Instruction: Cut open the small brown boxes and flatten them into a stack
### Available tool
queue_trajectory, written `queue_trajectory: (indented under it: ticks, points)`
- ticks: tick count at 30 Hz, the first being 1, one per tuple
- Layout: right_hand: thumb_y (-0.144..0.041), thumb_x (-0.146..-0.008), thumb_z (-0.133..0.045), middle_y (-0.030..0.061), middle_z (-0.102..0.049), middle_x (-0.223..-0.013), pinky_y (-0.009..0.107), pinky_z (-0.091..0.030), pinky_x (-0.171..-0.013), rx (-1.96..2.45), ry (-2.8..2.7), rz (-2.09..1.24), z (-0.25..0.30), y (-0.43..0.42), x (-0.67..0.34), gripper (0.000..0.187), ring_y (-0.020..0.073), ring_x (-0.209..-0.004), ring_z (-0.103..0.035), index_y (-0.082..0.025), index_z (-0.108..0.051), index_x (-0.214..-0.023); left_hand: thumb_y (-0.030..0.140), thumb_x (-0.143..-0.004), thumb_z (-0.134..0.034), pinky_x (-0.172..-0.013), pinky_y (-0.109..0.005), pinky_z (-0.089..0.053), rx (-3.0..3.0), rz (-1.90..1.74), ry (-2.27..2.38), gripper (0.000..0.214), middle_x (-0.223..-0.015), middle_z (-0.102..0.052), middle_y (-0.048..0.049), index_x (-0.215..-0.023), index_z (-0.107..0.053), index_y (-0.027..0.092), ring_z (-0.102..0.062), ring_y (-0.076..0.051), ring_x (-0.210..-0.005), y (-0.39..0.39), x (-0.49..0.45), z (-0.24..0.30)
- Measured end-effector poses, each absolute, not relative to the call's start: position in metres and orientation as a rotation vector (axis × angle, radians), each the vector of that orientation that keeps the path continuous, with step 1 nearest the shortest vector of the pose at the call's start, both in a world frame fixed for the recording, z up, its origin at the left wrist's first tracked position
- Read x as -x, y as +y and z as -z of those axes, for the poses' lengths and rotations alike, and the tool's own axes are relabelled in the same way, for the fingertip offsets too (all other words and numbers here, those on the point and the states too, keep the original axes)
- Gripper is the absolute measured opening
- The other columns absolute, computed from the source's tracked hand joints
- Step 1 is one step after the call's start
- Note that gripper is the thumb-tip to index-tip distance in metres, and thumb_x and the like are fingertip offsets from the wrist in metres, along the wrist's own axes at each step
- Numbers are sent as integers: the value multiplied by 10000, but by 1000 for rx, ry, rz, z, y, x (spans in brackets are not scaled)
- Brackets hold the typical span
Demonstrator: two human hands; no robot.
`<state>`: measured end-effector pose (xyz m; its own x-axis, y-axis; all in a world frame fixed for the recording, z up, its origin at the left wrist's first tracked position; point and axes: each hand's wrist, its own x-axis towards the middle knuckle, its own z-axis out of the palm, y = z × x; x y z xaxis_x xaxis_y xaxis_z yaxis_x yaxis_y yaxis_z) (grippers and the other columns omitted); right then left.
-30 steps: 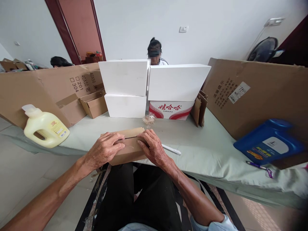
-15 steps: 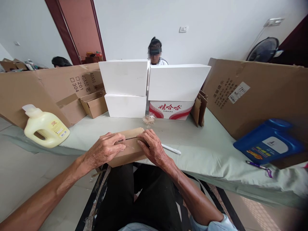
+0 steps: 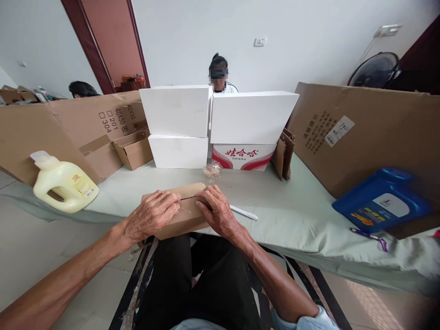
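A small brown cardboard box (image 3: 189, 217) rests at the table's near edge, above my lap, with its two top flaps meeting at a narrow dark slit. My left hand (image 3: 154, 213) grips the left part of the box, its fingers at the slit. On the right part, my right hand (image 3: 217, 210) is closed over the flap edges, thumb on the near flap. Just right of that hand lies a slim white tool (image 3: 244, 212), partly hidden by it. A clump of crumpled clear plastic (image 3: 211, 169) sits beyond the box.
White boxes (image 3: 175, 112) are stacked ahead, beside a red-and-white carton (image 3: 242, 158). A pale yellow jug (image 3: 67, 185) stands left. On the right are a blue bottle (image 3: 381, 201), a purple pen (image 3: 367, 236) and a large cardboard panel (image 3: 364, 133). A person (image 3: 219, 75) sits behind the boxes.
My left hand has shifted slightly, its fingers now drawn closer together over the slit. My right hand and the box stay nearly the same. The whole view has moved a little.
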<state>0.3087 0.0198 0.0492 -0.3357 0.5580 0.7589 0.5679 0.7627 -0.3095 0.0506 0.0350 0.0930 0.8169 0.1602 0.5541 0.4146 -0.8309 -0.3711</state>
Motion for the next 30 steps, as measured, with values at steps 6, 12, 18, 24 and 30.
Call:
queue_trajectory:
  ticks: [6, 12, 18, 24, 30]
  points:
    - [-211, -1126, -521, 59, -627, -935, 396, -439, -805, 858, -2023, 33, -49, 19, -308, 110, 242, -869, -535, -234, -627, -1106, 24, -1039, -506, -741, -368, -465, 2455, 751, -447, 191, -1009, -715, -109, -976, -603, 177, -635, -224, -832, 37, -61, -93]
    - [-225, -1138, -507, 63, -616, -933, 395, -440, -799, 853, -2039, 60, -49, 17, -306, 118, 248, -875, -531, -232, -621, -1112, 8, -1039, -442, -716, -340, -467, 2527, 884, -524, 228, -918, -700, -59, -983, -532, 210, -625, -195, -771, 39, -71, -95]
    - [-201, -1132, -507, 69, -624, -947, 405, -440, -805, 866, -2064, 87, -48, 7, -305, 98, 247, -865, -517, -236, -599, -1129, 118, -1089, -474, -659, -273, -502, 2681, 1258, -764, 187, -785, -645, 11, -953, -532, 233, -607, -145, -663, 32, -68, -100]
    - [-124, -1092, -569, 73, -659, -989, 411, -490, -817, 789, -2087, 36, -45, -19, -311, 142, 251, -924, -589, -251, -591, -1150, 208, -1110, -548, -636, -250, -485, 2509, 1903, -1070, 63, -701, -549, 62, -1074, -595, 230, -549, -107, -608, 24, -47, -120]
    - [-73, -1047, -630, 91, -700, -1089, 409, -559, -922, 746, -2112, 62, -40, -41, -321, 219, 243, -1050, -637, -226, -610, -1202, 219, -1124, -498, -651, -259, -468, 2608, 1714, -1201, 173, -844, -575, 16, -1077, -665, 218, -522, -108, -682, 16, -24, -105]
